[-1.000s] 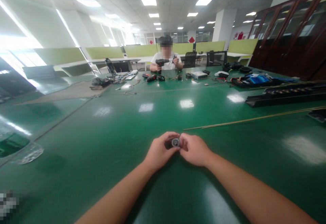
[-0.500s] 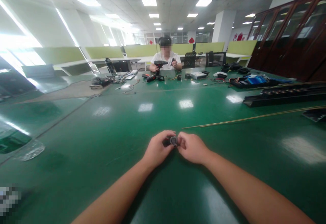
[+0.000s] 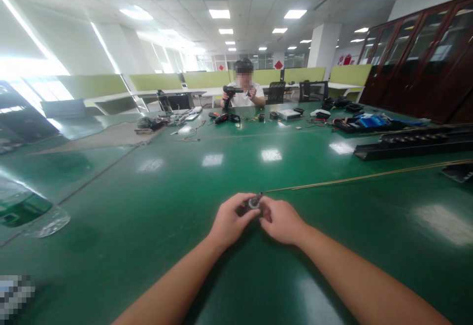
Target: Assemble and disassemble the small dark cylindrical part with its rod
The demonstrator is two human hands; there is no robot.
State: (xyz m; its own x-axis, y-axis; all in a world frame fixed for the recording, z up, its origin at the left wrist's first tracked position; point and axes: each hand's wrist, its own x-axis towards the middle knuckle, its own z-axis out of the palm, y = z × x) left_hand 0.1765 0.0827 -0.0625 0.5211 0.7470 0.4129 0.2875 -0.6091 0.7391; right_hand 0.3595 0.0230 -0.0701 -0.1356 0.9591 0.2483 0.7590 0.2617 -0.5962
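Observation:
Just above the green table, my left hand point(image 3: 232, 219) is closed around a small dark cylindrical part point(image 3: 254, 202) with a grey metal ring and a short stem on its end. The stem points up and to the right. My right hand point(image 3: 283, 220) meets the part from the right, its thumb and fingers curled in against that side. What lies between the right fingertips is partly hidden. The part's exact kind is too small to make out.
Thin brass-coloured rods point(image 3: 332, 182) lie right of my hands, with a black metal rail point(image 3: 410, 148) beyond. Across the green table point(image 3: 177, 182), a person point(image 3: 248, 95) holds a power drill point(image 3: 231, 92). Clear plastic point(image 3: 48, 221) lies at left.
The part has tilted in my hands: its stem pointed down towards me before and now points up and right. My hands stay close together; the whole view has shifted slightly.

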